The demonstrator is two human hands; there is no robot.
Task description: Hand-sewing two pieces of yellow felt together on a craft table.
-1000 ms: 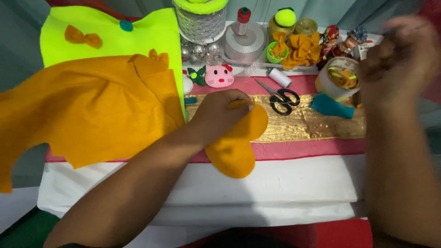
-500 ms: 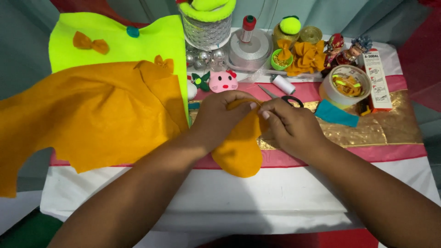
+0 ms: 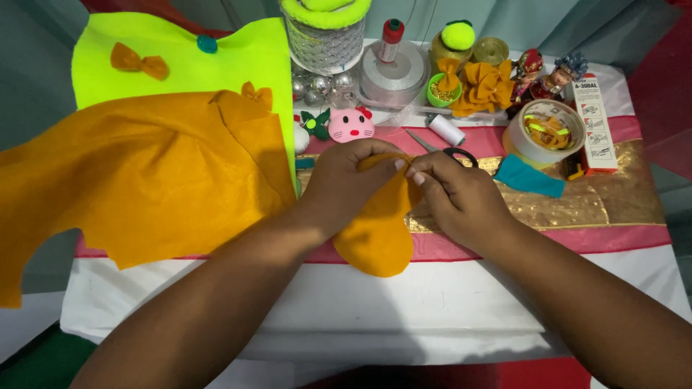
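Orange felt piece [image 3: 376, 234] on surface, long axis toward the person | left hand [image 3: 347, 184] and right hand [image 3: 461, 196] both pinching its far edge | equally near.

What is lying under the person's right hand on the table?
Black scissors poke out from behind the right hand, on the gold cloth strip. Their blades and whatever else lies beneath the hand are covered.

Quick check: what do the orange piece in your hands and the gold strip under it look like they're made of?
The orange piece, pinched by the left hand and right hand, looks like felt: matte, fuzzy, clean-cut edge. The gold strip seems a metallic fabric or foil: crinkled and glinting.
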